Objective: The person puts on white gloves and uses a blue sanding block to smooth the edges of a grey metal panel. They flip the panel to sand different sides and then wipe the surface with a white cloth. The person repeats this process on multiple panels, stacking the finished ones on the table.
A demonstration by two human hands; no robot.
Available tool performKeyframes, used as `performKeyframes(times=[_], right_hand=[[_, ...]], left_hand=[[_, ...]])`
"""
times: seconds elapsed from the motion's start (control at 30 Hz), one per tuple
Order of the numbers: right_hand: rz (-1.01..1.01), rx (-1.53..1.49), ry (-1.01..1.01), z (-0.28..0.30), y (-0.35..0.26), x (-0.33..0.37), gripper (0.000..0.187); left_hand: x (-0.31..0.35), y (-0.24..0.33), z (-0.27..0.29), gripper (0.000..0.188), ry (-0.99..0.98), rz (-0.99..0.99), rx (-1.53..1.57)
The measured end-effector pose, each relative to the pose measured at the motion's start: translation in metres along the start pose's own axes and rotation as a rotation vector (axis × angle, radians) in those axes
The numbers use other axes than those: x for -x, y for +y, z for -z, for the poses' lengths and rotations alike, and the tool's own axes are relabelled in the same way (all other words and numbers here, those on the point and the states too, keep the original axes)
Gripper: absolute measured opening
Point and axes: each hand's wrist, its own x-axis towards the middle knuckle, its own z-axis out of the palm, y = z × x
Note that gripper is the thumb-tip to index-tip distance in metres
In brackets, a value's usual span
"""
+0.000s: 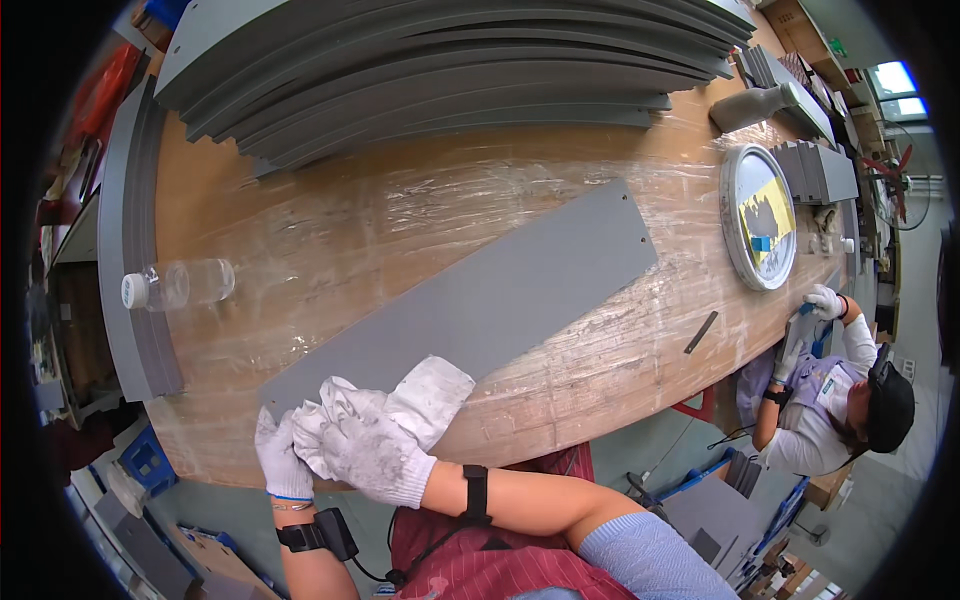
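Note:
A long flat grey panel (pixel 480 290) lies slantwise on the plastic-covered table, with small holes near its far right end. My right hand (pixel 375 455), in a soiled white glove, is closed on a crumpled white cloth (pixel 432 400) and presses it on the panel's near left end. Just left of it, my left hand (pixel 280 455), also gloved, grips that end's corner at the table edge. Its fingertips are partly hidden by the panel and cloth.
Stacked grey panels (pixel 440 80) fill the far side. A clear bottle (pixel 185 284) lies at left. A round white lid (pixel 735 220), a grey bottle (pixel 750 107) and a thin dark strip (pixel 701 332) are at right. A co-worker (pixel 825 395) works at the table's right.

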Motion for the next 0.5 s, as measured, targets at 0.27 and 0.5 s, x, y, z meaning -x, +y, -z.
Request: performKeyframes(times=[0.27,0.5], right_hand=[[-0.785,0.584,0.631,0.173,0.195,0.067,0.022],[-0.357,0.622,0.409,0.058,0.084,-0.026,0.031]], left_hand=[[0.009,-0.005,0.001,0.043,0.012,-0.075,-0.011],[0.003,-0.009,0.022,0.072,-0.037,0.046,0.231]])
